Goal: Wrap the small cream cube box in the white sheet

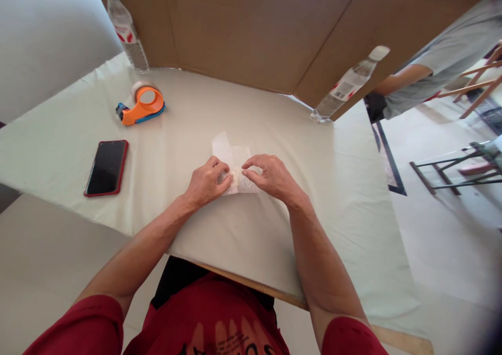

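Note:
A crumpled sheet of thin, whitish, see-through wrapping [221, 146] lies in front of me, with a small pale lump in its middle that I cannot make out. My left hand [209, 180] presses on its left side, fingers curled and thumb closed against the wrapping. From the right, my right hand [270, 174] reaches over it. Its thumb and forefinger are bent toward each other with a small gap between the tips, and no object shows between them. One flap of the wrapping sticks up beyond my left fingers.
An orange tape dispenser [147, 104] and a red-cased phone [106, 168] lie on the left of the cloth-covered table [353, 214]. Water bottles stand at the back left [127, 31] and back right [349, 86] by a cardboard panel [243, 25]. Another person [443, 57] is beyond it.

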Available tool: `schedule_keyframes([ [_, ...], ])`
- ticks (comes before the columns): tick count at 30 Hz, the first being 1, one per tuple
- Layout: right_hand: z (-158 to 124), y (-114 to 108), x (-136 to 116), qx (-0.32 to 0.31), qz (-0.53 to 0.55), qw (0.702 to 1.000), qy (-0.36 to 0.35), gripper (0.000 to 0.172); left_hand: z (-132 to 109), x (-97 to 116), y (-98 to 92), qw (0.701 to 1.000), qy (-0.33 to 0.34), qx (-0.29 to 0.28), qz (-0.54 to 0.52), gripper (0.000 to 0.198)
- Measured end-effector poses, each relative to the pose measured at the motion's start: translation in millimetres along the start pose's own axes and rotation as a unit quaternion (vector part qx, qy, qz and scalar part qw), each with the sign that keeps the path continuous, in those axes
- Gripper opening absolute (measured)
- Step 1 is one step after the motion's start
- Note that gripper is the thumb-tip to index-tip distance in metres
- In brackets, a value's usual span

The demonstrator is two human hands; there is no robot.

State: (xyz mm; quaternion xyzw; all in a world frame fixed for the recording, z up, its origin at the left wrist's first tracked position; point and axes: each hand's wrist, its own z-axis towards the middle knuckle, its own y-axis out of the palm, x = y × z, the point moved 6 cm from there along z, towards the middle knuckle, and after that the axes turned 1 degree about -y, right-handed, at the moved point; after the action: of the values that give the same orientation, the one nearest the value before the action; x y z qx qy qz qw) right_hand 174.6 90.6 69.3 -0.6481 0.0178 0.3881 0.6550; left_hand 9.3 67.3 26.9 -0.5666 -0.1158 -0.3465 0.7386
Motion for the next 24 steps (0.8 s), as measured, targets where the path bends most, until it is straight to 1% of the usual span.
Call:
schedule_keyframes([
  [4,-1.6,-5.4,9.1,-0.011,-0.009,0.999,0.043,0.014,0.2,-1.2,-0.3,1.0,0.003,0.007,0.005,0.017],
  [8,-4.8,-7.0,25.5,-0.026,-0.06,0.991,0.115,0.018,0.5,-3.6,1.1,1.0,0.004,0.015,0.014,0.019],
  [13,-8.0,2.1,41.3,-0.096,-0.075,0.974,0.193,0.039,0.6,-2.2,3.4,0.998,0.036,0.038,0.045,0.021],
  [16,-9.1,5.6,43.3,-0.111,-0.072,0.966,0.222,0.053,0.2,-0.6,4.1,0.994,0.063,0.065,0.065,0.021],
  [18,-11.0,8.9,43.6,-0.115,-0.055,0.962,0.241,0.06,-0.2,0.0,4.2,0.991,0.077,0.084,0.075,0.021],
  [20,-13.8,13.9,44.1,-0.11,-0.023,0.96,0.257,0.062,-0.6,0.4,4.4,0.989,0.087,0.095,0.08,0.02],
  [24,-17.3,26.5,46.1,-0.073,0.05,0.96,0.265,0.055,-0.8,0.5,5.2,0.989,0.087,0.093,0.079,0.018],
])
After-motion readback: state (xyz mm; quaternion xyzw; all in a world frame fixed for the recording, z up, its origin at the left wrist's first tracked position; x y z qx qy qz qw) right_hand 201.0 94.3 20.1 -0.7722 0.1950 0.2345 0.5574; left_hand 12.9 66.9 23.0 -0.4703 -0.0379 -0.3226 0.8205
